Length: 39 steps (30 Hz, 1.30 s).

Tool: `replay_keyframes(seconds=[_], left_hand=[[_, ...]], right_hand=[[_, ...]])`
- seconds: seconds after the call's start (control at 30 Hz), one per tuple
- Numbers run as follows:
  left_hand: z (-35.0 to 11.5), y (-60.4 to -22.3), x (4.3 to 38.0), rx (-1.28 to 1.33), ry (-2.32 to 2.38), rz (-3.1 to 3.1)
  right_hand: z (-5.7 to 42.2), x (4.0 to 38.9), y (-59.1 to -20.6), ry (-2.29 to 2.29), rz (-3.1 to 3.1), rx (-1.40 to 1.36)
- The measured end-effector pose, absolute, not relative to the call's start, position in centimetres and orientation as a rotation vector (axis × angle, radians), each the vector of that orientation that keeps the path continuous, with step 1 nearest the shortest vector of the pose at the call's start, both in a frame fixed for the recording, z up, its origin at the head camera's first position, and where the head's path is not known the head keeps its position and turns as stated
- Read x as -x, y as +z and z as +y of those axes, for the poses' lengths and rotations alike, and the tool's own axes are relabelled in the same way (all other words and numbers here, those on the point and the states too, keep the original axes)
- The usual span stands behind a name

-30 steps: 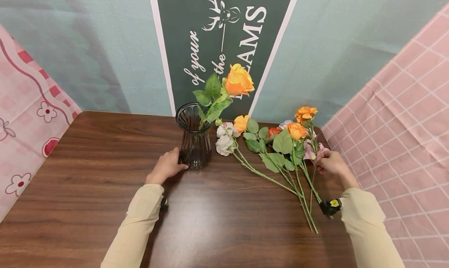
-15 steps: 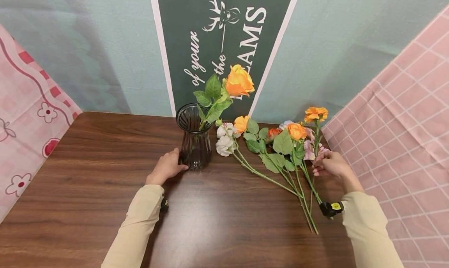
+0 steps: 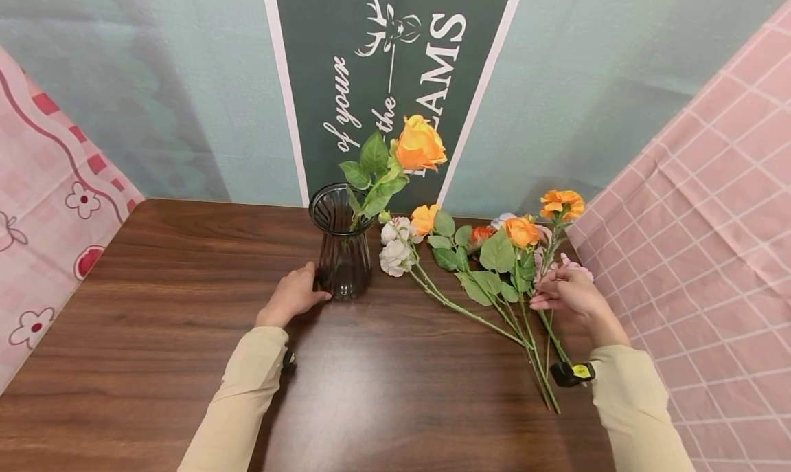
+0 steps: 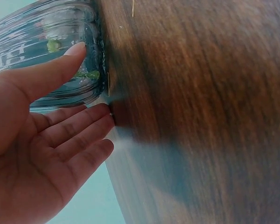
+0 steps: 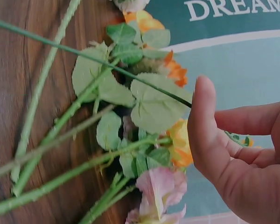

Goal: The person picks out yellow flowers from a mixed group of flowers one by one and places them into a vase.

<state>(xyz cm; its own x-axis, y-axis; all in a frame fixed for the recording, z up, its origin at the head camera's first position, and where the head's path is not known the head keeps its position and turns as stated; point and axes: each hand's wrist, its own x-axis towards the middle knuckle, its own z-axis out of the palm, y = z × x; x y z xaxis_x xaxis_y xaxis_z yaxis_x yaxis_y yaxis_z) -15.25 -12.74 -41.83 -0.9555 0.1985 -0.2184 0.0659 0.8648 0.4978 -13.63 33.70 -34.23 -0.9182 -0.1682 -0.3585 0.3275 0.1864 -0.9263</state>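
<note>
My left hand (image 3: 290,297) rests beside the base of a dark clear glass vase (image 3: 344,266), its thumb along the near side. In the left wrist view the fingers (image 4: 79,135) lie nearly straight, and the vase (image 4: 46,51) overlaps the uppermost one. A large orange rose (image 3: 420,144) with green leaves leans right out of the vase's mouth. My right hand (image 3: 571,293) pinches the stem of an orange flower (image 3: 562,205), raised over the pile's right end. The right wrist view shows its thin dark green stem (image 5: 107,64) running out from thumb and index finger.
On the wooden table (image 3: 154,362), right of the vase, lie white flowers (image 3: 397,254), orange blooms (image 3: 521,231), a red-orange one (image 3: 482,235) and pink ones (image 3: 575,267), stems toward me. A printed backdrop (image 3: 395,66) stands behind; a pink checked cloth (image 3: 698,252) hangs at right.
My right hand has shifted slightly left with the orange flower, whose bloom has risen from leaning left to standing more upright, farther right. My left hand and the vase have stayed put.
</note>
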Motion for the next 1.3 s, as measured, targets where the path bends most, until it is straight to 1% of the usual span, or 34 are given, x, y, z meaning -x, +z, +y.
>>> replay_keyframes(seconds=[0.47, 0.7, 1.17, 1.3], left_hand=[[-12.8, -41.8, 15.1, -0.207, 0.731, 2.772], [-12.8, -41.7, 15.1, -0.210, 0.727, 2.765], [-12.9, -41.9, 15.3, -0.236, 0.719, 2.799], [-12.9, -41.8, 15.3, -0.226, 0.731, 2.793]], right_hand=[[29.9, 13.8, -35.0, -1.930, 1.894, -0.145], [28.2, 14.1, -35.0, -2.034, 1.828, -0.192], [25.8, 14.6, -34.3, -2.213, 1.669, -0.206], [25.5, 14.6, -34.2, -2.259, 1.614, -0.173]])
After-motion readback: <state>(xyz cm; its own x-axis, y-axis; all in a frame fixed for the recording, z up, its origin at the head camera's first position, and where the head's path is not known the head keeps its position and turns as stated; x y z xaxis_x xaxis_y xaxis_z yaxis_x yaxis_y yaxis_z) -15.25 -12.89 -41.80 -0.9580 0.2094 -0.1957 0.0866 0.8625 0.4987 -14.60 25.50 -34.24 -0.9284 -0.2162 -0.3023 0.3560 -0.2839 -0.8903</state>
